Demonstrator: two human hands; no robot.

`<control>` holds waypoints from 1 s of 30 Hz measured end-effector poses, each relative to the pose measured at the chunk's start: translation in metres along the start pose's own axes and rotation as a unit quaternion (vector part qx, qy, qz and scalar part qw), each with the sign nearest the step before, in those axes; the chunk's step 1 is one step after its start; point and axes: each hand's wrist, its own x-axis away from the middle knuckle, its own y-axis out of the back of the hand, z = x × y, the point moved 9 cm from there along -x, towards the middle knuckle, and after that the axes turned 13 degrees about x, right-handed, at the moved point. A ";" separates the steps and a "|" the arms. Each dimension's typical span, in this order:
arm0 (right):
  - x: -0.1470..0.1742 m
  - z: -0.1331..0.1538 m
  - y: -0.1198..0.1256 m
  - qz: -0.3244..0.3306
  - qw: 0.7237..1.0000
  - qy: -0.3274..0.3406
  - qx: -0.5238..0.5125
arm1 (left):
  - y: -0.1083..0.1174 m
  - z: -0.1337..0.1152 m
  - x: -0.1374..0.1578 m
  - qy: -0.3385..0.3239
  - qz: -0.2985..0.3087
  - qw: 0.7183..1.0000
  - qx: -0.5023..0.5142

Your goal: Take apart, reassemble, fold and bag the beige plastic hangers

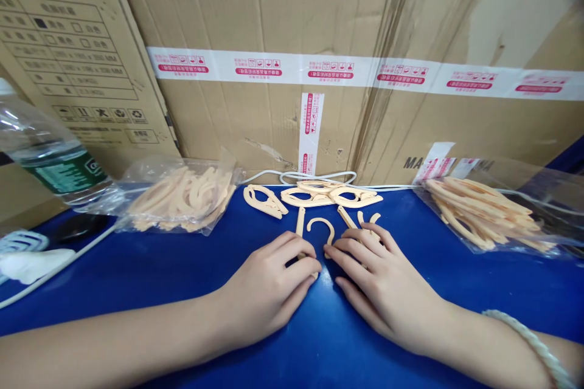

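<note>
Hanger pieces (320, 220), smooth and pale cream, lie near the middle of my feed, under and between the two hands. Brown cardboard (255, 12) walls off the back, ribbed and creased, with white tape (219, 65) printed in pinkish red running across it; at the left stands a carton (68, 73) marked V6. Before them stretches the glossy blue tabletop (182, 273).

From my distant seat I see the left hand (283, 276) curled, thumb and fingers pinched together on one cream strip (300, 219), whose straight end rises past the knuckles. The right hand (381, 273) arches over more pieces, its fingers slightly apart, the index fingertip against the foot of a hook; I cannot tell whether it grips anything beneath. Curved prongs (374, 219) and another straight strip (347, 217) poke out beyond its knuckles.

To either side I have a clear, crinkled bag, the left bag (177, 194) and the right bag (488, 209), each packed with curved cream parts. A transparent bottle (64, 164) with a green label tilts at far left. Behind the hands sit folded hangers (322, 200), flat loops with pointed ends, touching or close together. Smallest is the hook (332, 232), a slim, rounded question-mark shape.
</note>
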 end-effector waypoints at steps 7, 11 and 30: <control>0.011 0.042 0.033 -0.110 0.972 0.204 -0.032 | 0.000 0.000 0.001 0.005 0.000 1.000 -0.004; 0.009 0.048 0.026 -0.073 0.970 0.226 -0.043 | 0.002 -0.001 0.002 0.008 -0.009 1.000 -0.001; 0.010 0.046 0.018 -0.036 0.975 0.216 -0.043 | 0.016 0.007 -0.003 0.044 -0.028 0.997 0.053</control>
